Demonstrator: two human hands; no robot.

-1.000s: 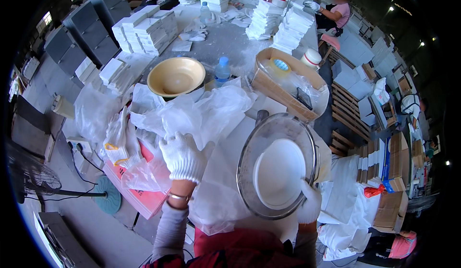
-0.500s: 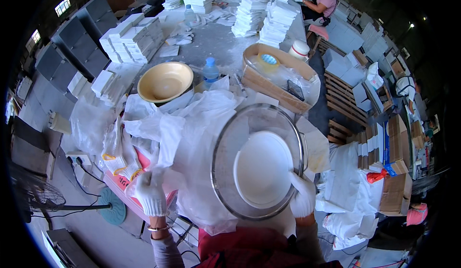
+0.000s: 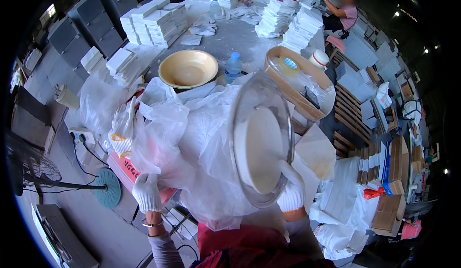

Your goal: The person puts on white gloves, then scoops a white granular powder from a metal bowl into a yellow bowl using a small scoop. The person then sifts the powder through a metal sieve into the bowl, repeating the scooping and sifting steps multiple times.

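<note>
A thin, see-through plastic bag [image 3: 165, 164] hangs crumpled at the table's front edge. My left hand [image 3: 147, 193], in a white knitted glove, is closed on its lower left part. My right hand [image 3: 291, 188], gloved too, grips the lower right rim of a round, metal-rimmed vessel [image 3: 247, 100]. That vessel has a hazy grey wall and a white round area inside; its exact kind I cannot tell. Tilted up on its edge, it stands beside the bag. White gloves with yellow cuffs [image 3: 122, 140] lie left of the bag, near a pink package [image 3: 124, 169].
Beyond the bag are a beige basin [image 3: 188, 68], a water bottle [image 3: 233, 66] and a cardboard box [image 3: 300, 83] with a tape roll. Stacks of white tiles [image 3: 156, 23] line the far table. A fan [image 3: 41, 176] stands left. Another person [image 3: 342, 16] sits far right.
My right hand has swung the vessel from facing up to a steep tilt. My left hand has moved slightly left and down with the bag. The whole view has shifted somewhat.
</note>
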